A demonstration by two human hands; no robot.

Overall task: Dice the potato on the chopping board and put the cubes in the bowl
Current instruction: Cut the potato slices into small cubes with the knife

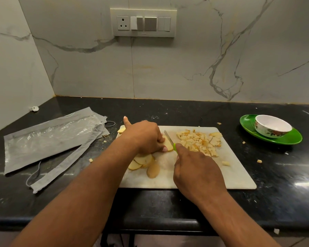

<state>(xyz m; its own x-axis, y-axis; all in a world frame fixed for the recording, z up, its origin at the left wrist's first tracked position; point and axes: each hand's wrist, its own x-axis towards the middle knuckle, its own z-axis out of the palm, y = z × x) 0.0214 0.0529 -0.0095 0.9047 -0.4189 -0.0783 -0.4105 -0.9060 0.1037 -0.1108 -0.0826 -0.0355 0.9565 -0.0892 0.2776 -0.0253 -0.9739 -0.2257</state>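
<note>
A piece of potato (168,144) lies near the middle of the white chopping board (239,175), just below the frame's centre, pinned by the left hand (144,136), whose fingers curl down over it while the thumb sticks up toward the wall. The right hand (194,166) is closed round a green-handled knife (169,139); only a sliver of the handle shows above the knuckles, and the blade slants up and left, its edge against the held piece. How much potato sits under the left palm cannot be made out. To the right of the blade a heap of cubes (200,142) covers the board's upper right part, and a few loose slices (144,162) lie at the lower left, partly hidden by the left wrist. Stray cubes are scattered on the black surface (284,184) around the board. At the right of the frame, well apart from the board, a white flowered bowl (272,128) stands on a green plate (291,139); no cubes show inside it. At the left lies crumpled grey and clear plastic packaging (50,138) with a thin elastic loop beside it. A switch panel (143,22) is set in the marble wall above. Both forearms run out of the frame's bottom edge.
</note>
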